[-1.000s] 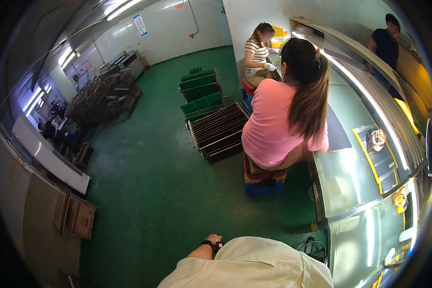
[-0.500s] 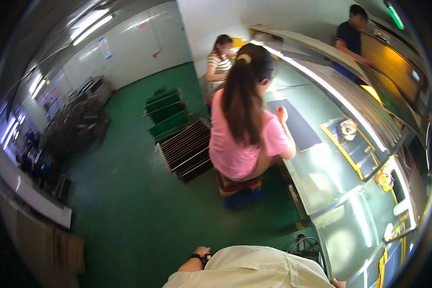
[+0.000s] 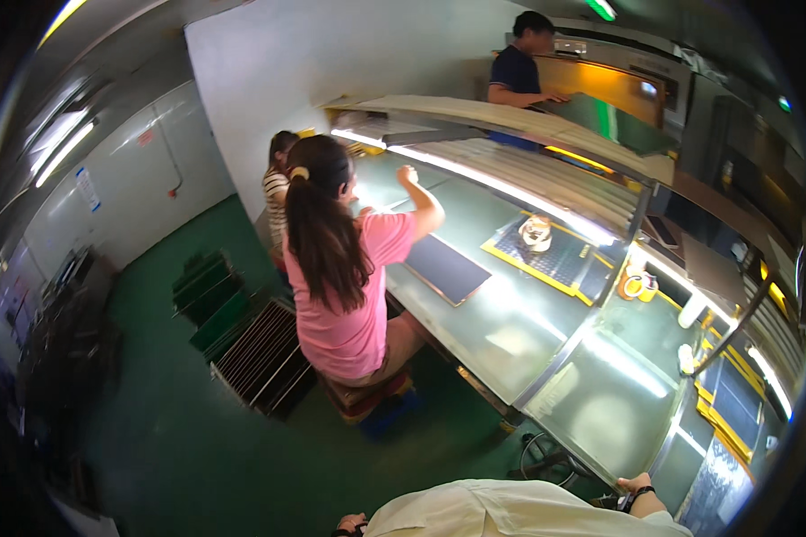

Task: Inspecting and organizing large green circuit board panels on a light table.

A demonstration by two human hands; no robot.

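My left hand [image 3: 351,522] hangs low at my side, partly cut off by the lower edge and my pale shirt [image 3: 484,508]. Its fingers are too hidden to read. At the near corner of the glass-topped table [image 3: 600,421] is my right hand [image 3: 636,483], with a dark band on the wrist. It is at or against the table's edge; whether it touches cannot be made out, nor can its small, blurred fingers. No object shows in either hand.
A person in a pink shirt [image 3: 345,313] sits at the table before a dark panel [image 3: 448,268]. Racks [image 3: 258,351] stand on the green floor behind. Tape rolls [image 3: 636,285] and a yellow-edged frame [image 3: 546,255] lie on the table. Another person [image 3: 516,76] stands beyond.
My view has swung right, so the table sits more centrally. My right hand has come further into view by the table corner; my left has sunk lower. The seated person's arm has risen.
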